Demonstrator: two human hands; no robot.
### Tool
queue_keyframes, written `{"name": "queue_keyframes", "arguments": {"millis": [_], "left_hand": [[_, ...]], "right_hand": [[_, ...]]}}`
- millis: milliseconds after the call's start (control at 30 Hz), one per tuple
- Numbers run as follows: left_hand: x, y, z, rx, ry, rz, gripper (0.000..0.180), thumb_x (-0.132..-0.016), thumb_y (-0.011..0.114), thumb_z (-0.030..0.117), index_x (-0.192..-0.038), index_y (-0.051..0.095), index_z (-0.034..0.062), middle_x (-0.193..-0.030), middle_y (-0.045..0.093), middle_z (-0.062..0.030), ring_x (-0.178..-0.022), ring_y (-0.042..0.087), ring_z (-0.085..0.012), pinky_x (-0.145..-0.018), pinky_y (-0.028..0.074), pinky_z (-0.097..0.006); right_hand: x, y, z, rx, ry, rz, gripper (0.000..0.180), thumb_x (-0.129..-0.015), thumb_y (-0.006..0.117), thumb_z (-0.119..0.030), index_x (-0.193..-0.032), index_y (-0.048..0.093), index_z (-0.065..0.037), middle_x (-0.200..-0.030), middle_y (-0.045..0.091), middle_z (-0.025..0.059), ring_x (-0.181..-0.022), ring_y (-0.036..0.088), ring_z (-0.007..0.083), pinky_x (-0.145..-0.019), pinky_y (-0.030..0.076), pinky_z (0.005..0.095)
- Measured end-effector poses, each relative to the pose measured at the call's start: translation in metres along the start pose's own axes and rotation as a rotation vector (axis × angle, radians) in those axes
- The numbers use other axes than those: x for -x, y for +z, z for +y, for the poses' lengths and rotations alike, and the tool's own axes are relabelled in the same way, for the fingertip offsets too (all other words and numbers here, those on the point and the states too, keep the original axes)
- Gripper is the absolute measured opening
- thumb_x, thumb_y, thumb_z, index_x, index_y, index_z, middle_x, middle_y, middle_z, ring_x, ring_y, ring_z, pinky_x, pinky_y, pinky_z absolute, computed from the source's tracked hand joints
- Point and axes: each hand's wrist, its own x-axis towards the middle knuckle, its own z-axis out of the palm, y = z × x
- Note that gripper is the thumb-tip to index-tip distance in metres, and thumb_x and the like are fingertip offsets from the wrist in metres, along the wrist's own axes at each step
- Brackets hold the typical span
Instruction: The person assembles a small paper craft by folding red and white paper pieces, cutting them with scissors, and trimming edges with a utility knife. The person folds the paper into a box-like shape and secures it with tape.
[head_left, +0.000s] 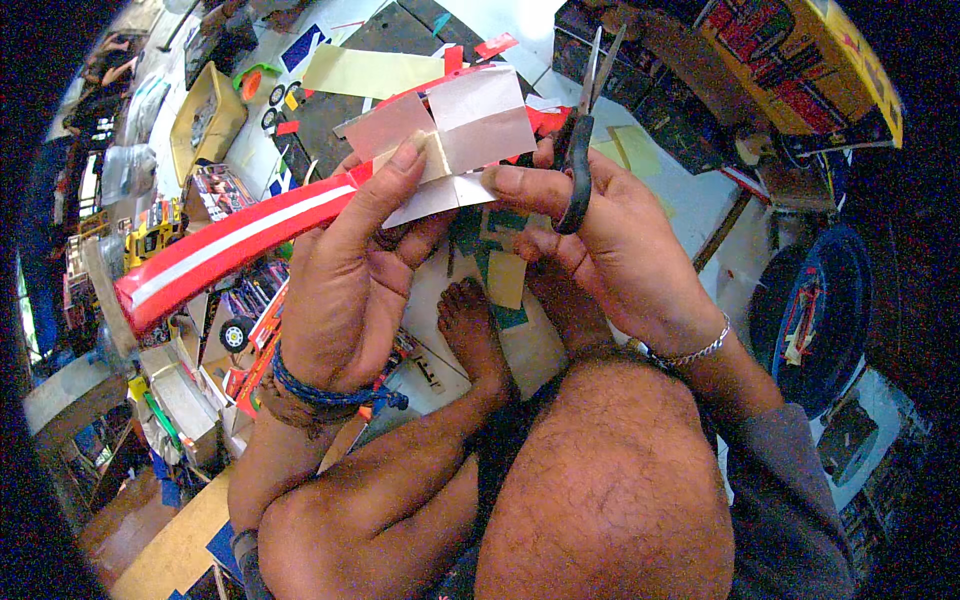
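Nearest is a bare knee (610, 480), with a blue cord (330, 393) on the left wrist and a silver chain (697, 353) on the right. Above it, the left hand (350, 270) has its grip closed on a pale creased card (485, 120), thumb pressed on its face; a red strip (240, 235) with a white stripe runs out leftward from that hand. The right hand (630, 250) has its grip around the black handles of the scissors (578, 165), blades parted and pointing away, thumb tip at the card's lower edge. Beyond lie a foot (468, 320), a pale yellow sheet (370, 75), a yellow tray (236, 112) and, rightward, a blue basin (850, 290) and a yellow box (840, 60)
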Motion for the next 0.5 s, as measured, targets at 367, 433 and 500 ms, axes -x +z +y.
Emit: {"name": "queue_keyframes", "arguments": {"millis": [367, 433, 500], "left_hand": [[-0.0028, -0.0014, 0.0008, 0.044, -0.065, -0.006, 0.030, -0.098, 0.068, 0.015, -0.123, 0.065, -0.0013, -0.121, 0.069, -0.0120, -0.110, 0.068, -0.0221, -0.096, 0.057, -0.038], [-0.0021, -0.0019, 0.0007, 0.040, -0.059, -0.005, 0.030, -0.098, 0.068, 0.015, -0.123, 0.065, -0.0013, -0.121, 0.069, -0.0120, -0.110, 0.068, -0.0220, -0.095, 0.058, -0.038], [-0.0005, -0.0022, 0.0004, 0.049, -0.034, -0.018, 0.030, -0.098, 0.068, 0.015, -0.123, 0.065, -0.0012, -0.121, 0.069, -0.0119, -0.110, 0.068, -0.0215, -0.095, 0.058, -0.037]], "right_hand": [[-0.0010, -0.0042, 0.0021, -0.118, 0.149, -0.126, 0.035, -0.087, 0.078, -0.025, -0.115, 0.065, -0.008, -0.108, 0.069, 0.0011, -0.101, 0.065, 0.0110, -0.077, 0.053, 0.0267], [-0.0011, -0.0058, 0.0028, -0.154, 0.141, -0.160, 0.035, -0.088, 0.078, -0.026, -0.116, 0.065, -0.008, -0.106, 0.069, 0.0006, -0.100, 0.065, 0.0108, -0.078, 0.053, 0.0270], [-0.0004, -0.0073, 0.0029, -0.181, 0.144, -0.190, 0.035, -0.088, 0.077, -0.026, -0.116, 0.065, -0.008, -0.105, 0.068, 0.0002, -0.100, 0.065, 0.0107, -0.078, 0.054, 0.0271]]}}
